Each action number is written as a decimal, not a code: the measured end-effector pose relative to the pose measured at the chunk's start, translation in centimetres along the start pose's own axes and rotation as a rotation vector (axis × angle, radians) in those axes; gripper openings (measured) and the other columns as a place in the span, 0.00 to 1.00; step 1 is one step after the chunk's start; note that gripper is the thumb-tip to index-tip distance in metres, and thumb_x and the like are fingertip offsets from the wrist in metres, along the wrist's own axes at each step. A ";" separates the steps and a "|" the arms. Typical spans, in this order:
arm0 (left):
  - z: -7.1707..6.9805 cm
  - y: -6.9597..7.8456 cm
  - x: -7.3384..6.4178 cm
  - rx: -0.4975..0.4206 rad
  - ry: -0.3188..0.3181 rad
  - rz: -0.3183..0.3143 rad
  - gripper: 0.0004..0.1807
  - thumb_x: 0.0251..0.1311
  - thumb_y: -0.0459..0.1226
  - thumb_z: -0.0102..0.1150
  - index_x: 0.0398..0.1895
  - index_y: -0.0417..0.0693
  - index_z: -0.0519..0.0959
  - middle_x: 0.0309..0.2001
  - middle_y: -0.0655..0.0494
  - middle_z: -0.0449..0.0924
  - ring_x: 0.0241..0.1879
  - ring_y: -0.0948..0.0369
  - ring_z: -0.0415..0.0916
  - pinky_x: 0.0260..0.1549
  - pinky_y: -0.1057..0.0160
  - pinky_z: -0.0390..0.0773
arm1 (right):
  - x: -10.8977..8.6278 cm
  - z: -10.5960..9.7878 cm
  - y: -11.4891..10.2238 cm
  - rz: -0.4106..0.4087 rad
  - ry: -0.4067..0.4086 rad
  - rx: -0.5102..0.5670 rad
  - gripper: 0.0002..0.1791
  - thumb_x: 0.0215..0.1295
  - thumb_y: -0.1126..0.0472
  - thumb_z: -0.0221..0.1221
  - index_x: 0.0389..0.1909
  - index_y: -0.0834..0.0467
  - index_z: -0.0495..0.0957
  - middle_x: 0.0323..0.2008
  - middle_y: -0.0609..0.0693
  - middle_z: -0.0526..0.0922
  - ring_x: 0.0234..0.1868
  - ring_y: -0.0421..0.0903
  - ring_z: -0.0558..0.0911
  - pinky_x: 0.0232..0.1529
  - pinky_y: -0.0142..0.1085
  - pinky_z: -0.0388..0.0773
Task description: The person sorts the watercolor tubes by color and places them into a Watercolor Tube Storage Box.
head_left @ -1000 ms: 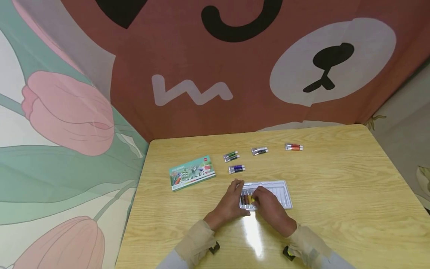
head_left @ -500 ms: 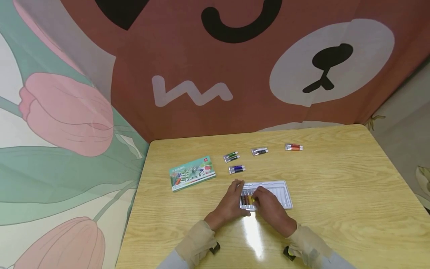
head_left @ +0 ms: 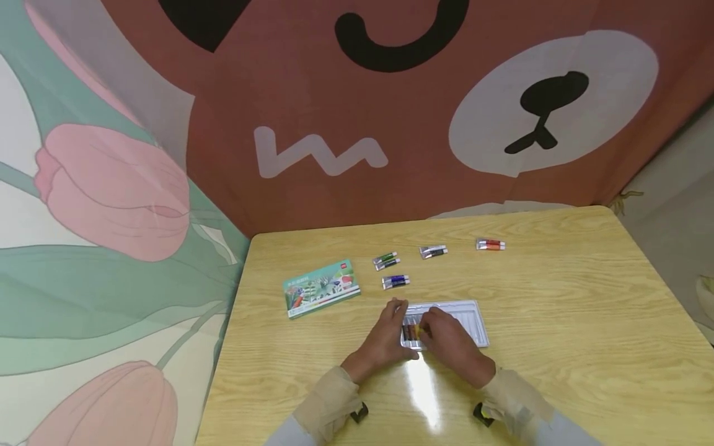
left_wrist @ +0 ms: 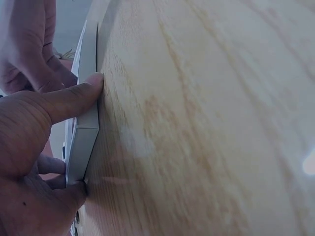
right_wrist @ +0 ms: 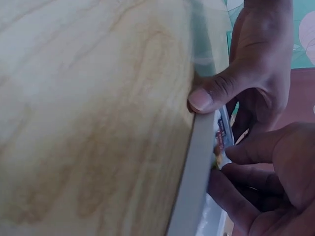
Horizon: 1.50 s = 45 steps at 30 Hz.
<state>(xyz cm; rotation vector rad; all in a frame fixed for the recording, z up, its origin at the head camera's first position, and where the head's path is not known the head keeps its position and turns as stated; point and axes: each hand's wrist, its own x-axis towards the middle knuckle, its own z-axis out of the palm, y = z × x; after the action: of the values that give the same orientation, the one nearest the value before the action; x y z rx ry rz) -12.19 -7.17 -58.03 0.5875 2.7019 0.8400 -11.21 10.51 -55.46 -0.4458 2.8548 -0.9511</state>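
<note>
The white tray (head_left: 457,305) lies on the near middle part of the desk (head_left: 569,322). The left hand (head_left: 385,337) grasps its left end: in the left wrist view, the thumb presses the near side and other fingers bend around the corner. The right hand (head_left: 452,341) has its fingers inside the tray, and they seem to pinch a yellow tube (head_left: 419,331), just to the right of the dark and brown tubes (head_left: 409,332), which lie there side by side. How firm this pinch is, I cannot tell, because the hand covers most of it.

In my judgement, the main risk comes from the narrow slots (head_left: 467,325). If the yellow tube goes down at a slant, it may lie across two slots, or push its brown neighbour out of place. If the left hand loosens, the tray, which looks light, could slide or tip under pressure from the right hand. A careless reach toward the far side could also scatter the blue tubes (head_left: 396,282), lying near the tray's far left corner.
</note>
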 end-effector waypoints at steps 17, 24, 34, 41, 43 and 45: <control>-0.1 0.0 -0.2 0.002 -0.021 -0.013 0.66 0.40 0.43 0.86 0.81 0.40 0.54 0.76 0.47 0.57 0.79 0.49 0.55 0.71 0.58 0.70 | 5.9 -2.0 -0.9 -0.097 0.071 -0.171 0.03 0.65 0.66 0.64 0.33 0.60 0.80 0.28 0.50 0.78 0.28 0.44 0.77 0.27 0.39 0.78; -0.1 -0.1 0.1 0.016 -0.018 0.006 0.65 0.41 0.44 0.85 0.81 0.38 0.54 0.76 0.46 0.57 0.78 0.49 0.56 0.72 0.59 0.70 | 9.1 -1.8 -0.5 -0.279 0.076 -0.333 0.08 0.60 0.72 0.67 0.40 0.62 0.82 0.34 0.53 0.79 0.36 0.49 0.80 0.32 0.41 0.84; 0.1 -0.1 0.1 0.027 -0.011 0.025 0.66 0.40 0.44 0.85 0.81 0.39 0.54 0.76 0.45 0.55 0.74 0.53 0.60 0.70 0.62 0.71 | 11.9 -0.1 -0.2 -0.422 -0.055 -0.450 0.11 0.53 0.70 0.70 0.37 0.59 0.82 0.40 0.52 0.81 0.40 0.49 0.80 0.39 0.41 0.82; 0.1 -0.1 0.0 -0.008 -0.016 0.027 0.66 0.41 0.43 0.85 0.81 0.36 0.52 0.78 0.44 0.53 0.75 0.52 0.59 0.71 0.61 0.70 | 12.3 0.8 -0.3 -0.390 -0.100 -0.469 0.08 0.59 0.68 0.68 0.39 0.57 0.82 0.41 0.51 0.80 0.40 0.47 0.80 0.39 0.40 0.82; 0.1 -0.1 0.0 -0.013 -0.018 0.025 0.66 0.41 0.43 0.84 0.81 0.37 0.52 0.78 0.45 0.53 0.75 0.53 0.59 0.71 0.61 0.70 | 12.3 0.9 -0.3 -0.386 -0.105 -0.469 0.09 0.59 0.68 0.69 0.39 0.56 0.82 0.41 0.51 0.80 0.41 0.47 0.80 0.39 0.39 0.83; 0.0 -0.1 -0.1 -0.013 -0.023 0.021 0.67 0.41 0.43 0.84 0.81 0.38 0.51 0.78 0.45 0.53 0.74 0.53 0.59 0.71 0.62 0.69 | 12.4 1.0 -0.4 -0.378 -0.104 -0.457 0.09 0.58 0.67 0.69 0.37 0.55 0.81 0.40 0.50 0.80 0.41 0.46 0.80 0.40 0.39 0.82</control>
<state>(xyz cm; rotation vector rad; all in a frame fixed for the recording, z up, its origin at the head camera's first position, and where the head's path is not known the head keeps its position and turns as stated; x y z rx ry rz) -12.18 -7.29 -58.08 0.6199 2.6723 0.8504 -22.74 5.88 -56.05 -1.0696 2.9315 -0.2793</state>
